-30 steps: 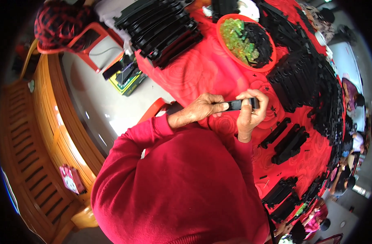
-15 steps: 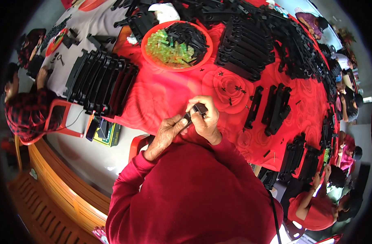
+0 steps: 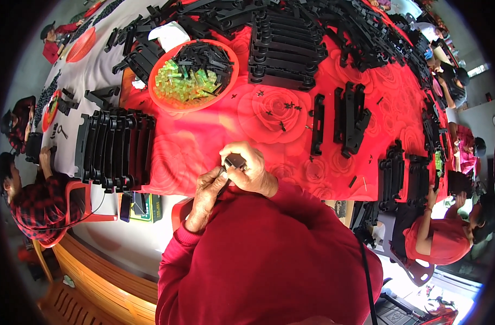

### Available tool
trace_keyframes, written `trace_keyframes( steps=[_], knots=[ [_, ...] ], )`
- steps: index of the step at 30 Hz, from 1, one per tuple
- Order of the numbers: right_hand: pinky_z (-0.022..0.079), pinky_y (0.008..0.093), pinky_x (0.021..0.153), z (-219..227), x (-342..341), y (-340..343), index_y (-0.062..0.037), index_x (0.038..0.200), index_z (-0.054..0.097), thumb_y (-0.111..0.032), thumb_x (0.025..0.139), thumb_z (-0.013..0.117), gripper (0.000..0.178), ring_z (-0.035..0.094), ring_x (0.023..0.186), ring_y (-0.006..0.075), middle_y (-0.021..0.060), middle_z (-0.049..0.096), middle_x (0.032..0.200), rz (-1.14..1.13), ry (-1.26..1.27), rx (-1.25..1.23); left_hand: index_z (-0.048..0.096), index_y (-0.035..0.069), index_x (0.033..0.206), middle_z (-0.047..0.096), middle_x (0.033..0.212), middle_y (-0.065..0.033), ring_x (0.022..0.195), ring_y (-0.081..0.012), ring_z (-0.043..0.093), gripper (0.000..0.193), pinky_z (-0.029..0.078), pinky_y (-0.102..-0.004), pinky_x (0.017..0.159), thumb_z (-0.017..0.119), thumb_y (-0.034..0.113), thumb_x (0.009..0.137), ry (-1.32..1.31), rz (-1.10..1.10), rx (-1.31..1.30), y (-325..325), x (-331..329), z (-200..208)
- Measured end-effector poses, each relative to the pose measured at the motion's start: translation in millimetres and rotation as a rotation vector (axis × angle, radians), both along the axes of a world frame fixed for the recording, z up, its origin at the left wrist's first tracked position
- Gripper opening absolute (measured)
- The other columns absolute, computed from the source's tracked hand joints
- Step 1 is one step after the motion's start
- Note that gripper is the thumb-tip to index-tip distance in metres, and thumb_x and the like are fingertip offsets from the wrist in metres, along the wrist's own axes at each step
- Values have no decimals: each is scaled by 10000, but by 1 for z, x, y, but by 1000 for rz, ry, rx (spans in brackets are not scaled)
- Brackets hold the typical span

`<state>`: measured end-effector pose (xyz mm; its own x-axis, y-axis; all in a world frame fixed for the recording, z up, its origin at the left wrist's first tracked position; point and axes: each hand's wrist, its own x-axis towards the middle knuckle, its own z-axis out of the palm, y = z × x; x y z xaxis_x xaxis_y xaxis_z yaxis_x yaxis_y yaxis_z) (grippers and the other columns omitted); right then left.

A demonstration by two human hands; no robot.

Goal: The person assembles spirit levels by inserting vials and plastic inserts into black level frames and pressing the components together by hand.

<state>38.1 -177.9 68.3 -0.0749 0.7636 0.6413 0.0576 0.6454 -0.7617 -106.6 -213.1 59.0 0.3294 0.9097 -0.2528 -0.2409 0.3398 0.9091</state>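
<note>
Head view shows the right hand (image 3: 254,169) and left hand (image 3: 207,190) together on one black plastic piece with a squared end (image 3: 235,161), held on the near side of a round orange-red plastic basin (image 3: 235,69) and well apart from it. The right hand curls its fingers around the squared end, thumb pressed against it; the left hand seems to pinch the lower part between thumb and fingers, most of those fingers being hidden. How much of the piece lies inside the grip, I cannot tell. The step in hand looks like two-handed pressing or fitting on this piece; the next move seems to call for a steady left pinch while the right thumb governs the pressure.

For room, a bare stretch of red rose-patterned cloth (image 3: 204,131) lies between the basin and the hands. Left of and nearer than the basin, a row of long black plastic parts (image 3: 116,149) reaches the cloth's near edge, limiting leftward movement. Right of the basin lies a stack of similar black parts (image 3: 287,54); nearer than that, small black cross-shaped bits (image 3: 282,127) could be caught by a low sweep of the right hand. The cloth's near edge passes close to the hands, so a dropped piece could slip off.
</note>
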Motion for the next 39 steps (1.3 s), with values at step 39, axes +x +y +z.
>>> trace_keyframes(
  steps=[39],
  knots=[
    [467, 281, 626, 6, 16, 12, 25, 1003, 490, 13, 774, 521, 232, 579, 654, 168, 132, 614, 754, -18, 272, -38, 649, 3, 987, 646, 868, 2, 819, -76, 562, 139, 461, -241, 752, 623, 4, 850, -42, -68, 129, 20, -15, -8]
  ],
)
